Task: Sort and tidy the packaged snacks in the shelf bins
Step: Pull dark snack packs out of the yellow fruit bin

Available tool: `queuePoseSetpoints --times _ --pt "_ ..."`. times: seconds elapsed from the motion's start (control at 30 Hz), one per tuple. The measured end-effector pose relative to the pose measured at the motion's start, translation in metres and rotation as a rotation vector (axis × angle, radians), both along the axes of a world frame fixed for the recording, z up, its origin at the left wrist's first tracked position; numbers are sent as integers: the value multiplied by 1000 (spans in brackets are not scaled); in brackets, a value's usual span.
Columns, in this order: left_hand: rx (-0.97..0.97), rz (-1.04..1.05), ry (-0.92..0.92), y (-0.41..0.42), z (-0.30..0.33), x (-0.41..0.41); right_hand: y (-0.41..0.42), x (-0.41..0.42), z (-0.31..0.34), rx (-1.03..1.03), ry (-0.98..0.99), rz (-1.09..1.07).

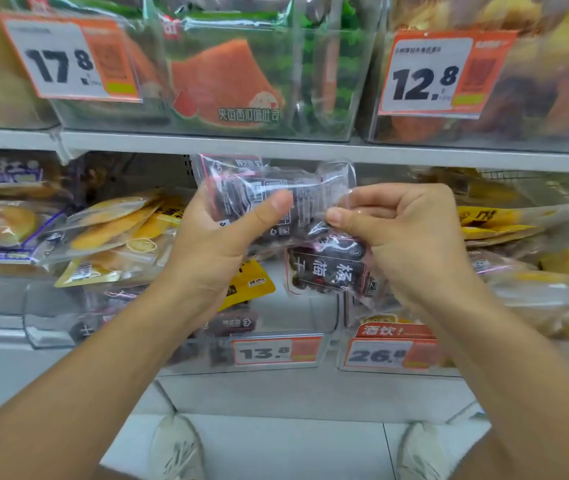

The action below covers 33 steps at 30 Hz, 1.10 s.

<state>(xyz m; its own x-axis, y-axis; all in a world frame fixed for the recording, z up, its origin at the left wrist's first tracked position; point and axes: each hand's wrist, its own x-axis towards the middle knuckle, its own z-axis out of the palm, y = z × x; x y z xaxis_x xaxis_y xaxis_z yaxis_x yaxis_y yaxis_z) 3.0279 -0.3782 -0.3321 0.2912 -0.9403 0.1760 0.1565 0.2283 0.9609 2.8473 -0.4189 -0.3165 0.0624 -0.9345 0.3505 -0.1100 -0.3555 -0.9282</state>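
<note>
Both hands hold one clear snack pack (276,192) with dark fruit inside. Left hand (220,244) wraps around its left side, thumb pressed on the front. Right hand (404,230) pinches its right edge with thumb and fingers. Just below the right hand sits another dark pack (328,271) in a clear bin (276,355). Yellow packs (117,233) lie left of the left hand.
</note>
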Motion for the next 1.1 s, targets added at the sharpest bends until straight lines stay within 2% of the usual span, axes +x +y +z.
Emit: queuePoseSetpoints --times 0.1,0.2,0.33,0.43,0.57,0.63,0.73,0.87,0.97,1.1 --pt "-11 82 -103 1 -10 13 -11 19 -9 36 29 1" --pt "-30 156 -165 2 -10 23 -20 32 -12 -42 179 27" --pt "-17 214 -267 -1 -9 39 -24 43 -11 -338 642 -11" --pt "-80 317 -432 -1 -4 54 -23 51 -7 -599 1007 -61" --pt "-105 384 -545 -3 -7 68 -19 54 -2 -802 1109 -126" --pt "-82 383 -541 -3 -9 68 -19 52 1 -771 1230 -36" --pt "-96 389 -571 -2 -10 65 -17 44 13 -622 1451 283" --pt "-118 354 -707 -4 -6 67 -17 34 32 -360 1327 581" --pt "-136 327 -904 -7 -1 70 -9 35 42 -379 1435 516" --pt "-185 354 -927 -5 -6 69 -3 46 39 -458 1549 289"
